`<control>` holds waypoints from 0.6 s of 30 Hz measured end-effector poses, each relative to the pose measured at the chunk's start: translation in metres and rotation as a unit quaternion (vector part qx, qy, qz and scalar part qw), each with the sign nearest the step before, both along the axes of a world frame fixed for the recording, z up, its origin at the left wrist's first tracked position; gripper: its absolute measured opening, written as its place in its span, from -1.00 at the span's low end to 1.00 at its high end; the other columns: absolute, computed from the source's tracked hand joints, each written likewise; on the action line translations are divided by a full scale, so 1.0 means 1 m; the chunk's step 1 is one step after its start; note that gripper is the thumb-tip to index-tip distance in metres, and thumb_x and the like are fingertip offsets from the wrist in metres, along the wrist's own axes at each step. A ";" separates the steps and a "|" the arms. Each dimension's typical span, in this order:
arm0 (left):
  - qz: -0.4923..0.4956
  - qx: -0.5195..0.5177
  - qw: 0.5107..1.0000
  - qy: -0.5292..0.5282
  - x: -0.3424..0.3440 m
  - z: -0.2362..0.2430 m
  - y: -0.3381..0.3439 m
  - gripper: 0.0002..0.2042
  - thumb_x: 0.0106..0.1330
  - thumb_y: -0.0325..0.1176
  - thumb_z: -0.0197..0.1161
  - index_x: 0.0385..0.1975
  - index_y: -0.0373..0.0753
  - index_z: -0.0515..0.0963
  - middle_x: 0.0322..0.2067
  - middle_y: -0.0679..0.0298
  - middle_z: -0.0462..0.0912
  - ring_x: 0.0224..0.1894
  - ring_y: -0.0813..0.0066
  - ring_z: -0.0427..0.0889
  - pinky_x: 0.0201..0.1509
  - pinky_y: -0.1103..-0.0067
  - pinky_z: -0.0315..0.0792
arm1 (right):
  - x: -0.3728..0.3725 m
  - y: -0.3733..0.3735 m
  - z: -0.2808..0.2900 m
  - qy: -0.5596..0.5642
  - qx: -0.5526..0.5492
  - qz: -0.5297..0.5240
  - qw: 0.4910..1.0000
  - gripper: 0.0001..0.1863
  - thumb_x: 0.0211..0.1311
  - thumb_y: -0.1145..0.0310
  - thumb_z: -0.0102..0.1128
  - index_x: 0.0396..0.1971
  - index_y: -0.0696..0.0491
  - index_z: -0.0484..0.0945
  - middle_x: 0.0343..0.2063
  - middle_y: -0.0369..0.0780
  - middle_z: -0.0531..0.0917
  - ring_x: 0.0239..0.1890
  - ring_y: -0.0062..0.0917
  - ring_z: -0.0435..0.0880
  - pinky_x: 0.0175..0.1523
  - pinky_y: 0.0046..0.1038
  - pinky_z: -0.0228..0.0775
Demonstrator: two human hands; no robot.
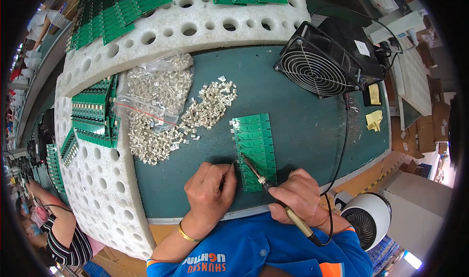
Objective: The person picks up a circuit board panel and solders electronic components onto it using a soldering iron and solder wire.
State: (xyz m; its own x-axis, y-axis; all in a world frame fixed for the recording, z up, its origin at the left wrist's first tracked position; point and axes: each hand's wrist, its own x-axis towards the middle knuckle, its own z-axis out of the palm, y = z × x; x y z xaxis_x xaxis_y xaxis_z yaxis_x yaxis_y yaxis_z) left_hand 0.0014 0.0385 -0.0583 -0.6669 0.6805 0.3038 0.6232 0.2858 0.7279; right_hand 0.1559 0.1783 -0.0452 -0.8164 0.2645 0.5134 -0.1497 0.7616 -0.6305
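A green panel of circuit boards lies on the teal mat, with small pins along its left edge. My right hand is closed on a soldering iron, whose tip rests at the panel's left side. My left hand, just left of the panel, is pinched on a thin wire, likely solder, reaching toward the iron's tip. Beyond it lie loose small white connectors and a clear bag full of similar parts.
Foam blocks hold stacked boards at left and back. A black fan, yellow sponges and the iron's cable are at right. A white fan stands beside me. A co-worker sits at far left.
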 end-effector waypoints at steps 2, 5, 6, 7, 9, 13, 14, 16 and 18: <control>0.001 0.000 1.000 -0.001 0.000 0.001 0.000 -0.88 0.11 -0.61 0.40 -0.48 -0.28 0.57 -0.61 0.22 0.50 -0.66 0.44 0.47 -0.59 0.54 0.32 | 0.002 0.000 0.001 -0.009 0.005 0.008 1.000 -0.66 0.18 0.21 0.38 -0.17 0.12 0.58 -0.59 -0.26 0.57 -0.60 -0.45 0.54 -0.43 -0.39 0.38; 0.000 -0.005 1.000 0.001 0.001 0.002 0.000 -0.88 0.12 -0.60 0.40 -0.48 -0.28 0.57 -0.61 0.22 0.50 -0.66 0.43 0.47 -0.59 0.53 0.32 | 0.003 -0.001 0.001 -0.019 0.011 0.016 1.000 -0.63 0.27 0.14 0.32 -0.14 0.13 0.55 -0.59 -0.25 0.57 -0.60 -0.42 0.54 -0.41 -0.35 0.39; 0.000 -0.007 1.000 0.000 0.001 0.002 0.000 -0.89 0.12 -0.60 0.40 -0.48 -0.27 0.58 -0.61 0.22 0.50 -0.66 0.43 0.47 -0.59 0.53 0.32 | 0.004 -0.001 0.001 -0.020 0.012 0.016 1.000 -0.62 0.27 0.12 0.33 -0.13 0.13 0.55 -0.59 -0.24 0.58 -0.60 -0.42 0.55 -0.41 -0.35 0.39; 0.000 -0.009 1.000 -0.001 0.001 0.002 0.000 -0.89 0.12 -0.59 0.40 -0.48 -0.27 0.58 -0.61 0.22 0.50 -0.66 0.43 0.47 -0.59 0.54 0.32 | 0.004 -0.001 0.001 -0.020 0.012 0.017 1.000 -0.62 0.27 0.12 0.33 -0.13 0.13 0.55 -0.59 -0.24 0.58 -0.60 -0.42 0.55 -0.41 -0.35 0.39; 0.001 -0.008 1.000 0.000 0.001 0.001 0.000 -0.89 0.12 -0.59 0.40 -0.48 -0.27 0.58 -0.61 0.22 0.49 -0.66 0.43 0.47 -0.58 0.54 0.32 | 0.005 -0.002 0.001 -0.020 0.019 0.016 0.999 -0.60 0.27 0.11 0.33 -0.12 0.13 0.55 -0.59 -0.24 0.58 -0.59 -0.42 0.55 -0.41 -0.35 0.40; 0.001 -0.010 1.000 -0.002 0.000 0.001 0.000 -0.88 0.12 -0.59 0.40 -0.48 -0.27 0.57 -0.62 0.23 0.48 -0.66 0.44 0.47 -0.58 0.54 0.31 | 0.006 -0.002 0.001 -0.028 0.020 0.019 0.999 -0.59 0.26 0.09 0.33 -0.12 0.13 0.55 -0.58 -0.24 0.58 -0.58 -0.42 0.56 -0.41 -0.35 0.40; 0.001 -0.011 1.000 -0.002 0.000 0.001 0.000 -0.88 0.12 -0.59 0.40 -0.48 -0.27 0.57 -0.62 0.23 0.48 -0.66 0.44 0.47 -0.58 0.54 0.31 | 0.006 -0.002 0.001 -0.029 0.021 0.019 0.999 -0.58 0.26 0.09 0.34 -0.11 0.13 0.55 -0.57 -0.24 0.59 -0.58 -0.42 0.56 -0.40 -0.35 0.40; -0.004 -0.013 1.000 -0.004 -0.001 0.002 0.001 -0.88 0.12 -0.60 0.40 -0.48 -0.27 0.57 -0.62 0.24 0.48 -0.66 0.45 0.46 -0.59 0.54 0.31 | 0.006 -0.002 0.000 -0.031 0.023 0.017 0.999 -0.58 0.26 0.08 0.34 -0.11 0.12 0.55 -0.57 -0.24 0.59 -0.57 -0.42 0.56 -0.40 -0.35 0.40; -0.004 -0.010 1.000 -0.005 -0.001 0.001 0.001 -0.88 0.12 -0.60 0.40 -0.48 -0.26 0.57 -0.62 0.24 0.47 -0.66 0.45 0.46 -0.59 0.54 0.30 | 0.007 -0.003 0.000 -0.034 0.022 0.017 0.999 -0.57 0.25 0.07 0.34 -0.11 0.12 0.55 -0.56 -0.24 0.59 -0.57 -0.42 0.57 -0.40 -0.35 0.41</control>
